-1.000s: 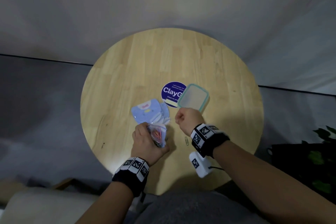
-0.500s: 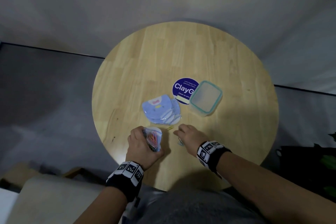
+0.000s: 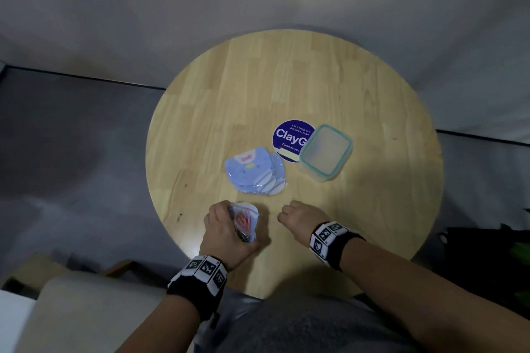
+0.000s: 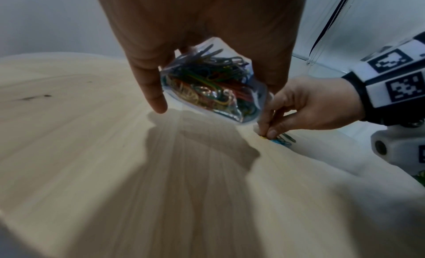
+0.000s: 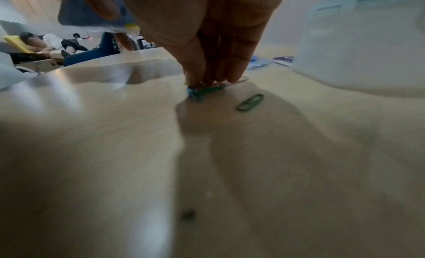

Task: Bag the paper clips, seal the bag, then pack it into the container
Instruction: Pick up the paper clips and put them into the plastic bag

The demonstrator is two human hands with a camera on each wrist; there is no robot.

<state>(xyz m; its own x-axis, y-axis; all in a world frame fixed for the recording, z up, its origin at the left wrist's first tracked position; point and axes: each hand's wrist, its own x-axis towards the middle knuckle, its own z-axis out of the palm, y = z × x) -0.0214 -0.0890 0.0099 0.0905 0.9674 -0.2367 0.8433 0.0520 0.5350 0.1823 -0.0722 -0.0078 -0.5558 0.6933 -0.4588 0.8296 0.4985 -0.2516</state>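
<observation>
My left hand (image 3: 225,225) grips a small clear bag (image 3: 245,222) full of coloured paper clips and holds it just above the table's near side; in the left wrist view the bag (image 4: 211,87) hangs between thumb and fingers. To its right, my right hand (image 3: 298,215) is down on the table, its fingertips (image 5: 211,78) pinching a few loose clips (image 5: 197,93). One green clip (image 5: 250,102) lies free beside them. The clear container (image 3: 325,152) with a teal rim stands open and empty farther back on the right.
A stack of blue printed bags (image 3: 255,170) lies mid-table, behind my hands. A round purple sticker (image 3: 289,136) sits left of the container, partly under it. The round wooden table (image 3: 286,80) ends just before my lap.
My right hand came down from near the container to the near part of the table and closed its fingertips on loose clips. The left hand kept the bag and drew slightly nearer.
</observation>
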